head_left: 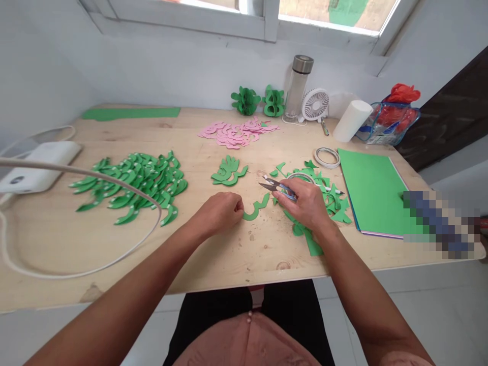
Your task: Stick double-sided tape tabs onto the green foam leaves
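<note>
My left hand (224, 213) is closed, pinching the end of a curved green paper cutout (251, 214) just above the wood table. In my right hand (305, 201) is a pair of thread snips (277, 187), blades apart and pointing left, with a small white bit by the upper tip. Under and around that hand lie green paper scraps (333, 201) and a roll of tape (302, 177), partly hidden. A small stack of green cutouts (230, 171) rests beyond my left hand. Farther left is a big pile of green cutouts with white tabs (141, 178).
Pink cutouts (236, 131) lie toward the back, before two green paper ornaments (246, 100). A glass bottle (296, 91), small fan (315, 105) and white roll (353, 121) stand along the wall. Green sheets (375, 193) lie at right. A white cable (114, 263) loops at left.
</note>
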Tool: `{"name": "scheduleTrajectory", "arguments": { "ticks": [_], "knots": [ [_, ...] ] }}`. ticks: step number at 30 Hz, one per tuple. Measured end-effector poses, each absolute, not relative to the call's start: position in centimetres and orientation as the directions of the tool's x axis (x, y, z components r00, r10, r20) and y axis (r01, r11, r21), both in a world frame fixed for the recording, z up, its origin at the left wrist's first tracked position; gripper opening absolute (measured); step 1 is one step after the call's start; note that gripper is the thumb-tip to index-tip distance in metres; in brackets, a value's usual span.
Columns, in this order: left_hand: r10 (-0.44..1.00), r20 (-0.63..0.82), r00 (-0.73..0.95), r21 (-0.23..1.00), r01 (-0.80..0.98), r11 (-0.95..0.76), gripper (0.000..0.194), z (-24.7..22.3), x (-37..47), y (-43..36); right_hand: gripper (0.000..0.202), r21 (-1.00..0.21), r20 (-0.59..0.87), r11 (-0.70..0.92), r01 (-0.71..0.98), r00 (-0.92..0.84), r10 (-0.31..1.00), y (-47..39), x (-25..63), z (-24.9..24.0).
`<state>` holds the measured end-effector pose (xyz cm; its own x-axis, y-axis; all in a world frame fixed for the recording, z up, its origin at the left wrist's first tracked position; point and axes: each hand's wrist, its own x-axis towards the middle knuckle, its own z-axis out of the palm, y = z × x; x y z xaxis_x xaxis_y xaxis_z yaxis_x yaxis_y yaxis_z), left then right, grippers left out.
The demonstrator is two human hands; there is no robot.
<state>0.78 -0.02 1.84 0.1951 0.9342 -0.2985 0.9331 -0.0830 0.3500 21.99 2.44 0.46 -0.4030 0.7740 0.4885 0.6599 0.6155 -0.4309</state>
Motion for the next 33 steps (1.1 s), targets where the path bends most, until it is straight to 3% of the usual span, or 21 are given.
{"name": "scheduleTrajectory", "arguments": {
  "ticks": [17,33],
  "knots": [
    [0.947,-0.3,0.118,0.208,0.977,-0.055,0.019,1.6,1.2,-1.0,0.028,-0.429,0.5,0.619,0.658,-0.398,0.769,2.4,22.0,0.5],
    [0.946,-0.311,0.088,0.161,0.986,-0.039,0.021,1.5,1.3,-1.6,0.026,-0.424,0.493,0.617,0.663,-0.402,0.772,2.4,21.9,0.6]
  ]
}}
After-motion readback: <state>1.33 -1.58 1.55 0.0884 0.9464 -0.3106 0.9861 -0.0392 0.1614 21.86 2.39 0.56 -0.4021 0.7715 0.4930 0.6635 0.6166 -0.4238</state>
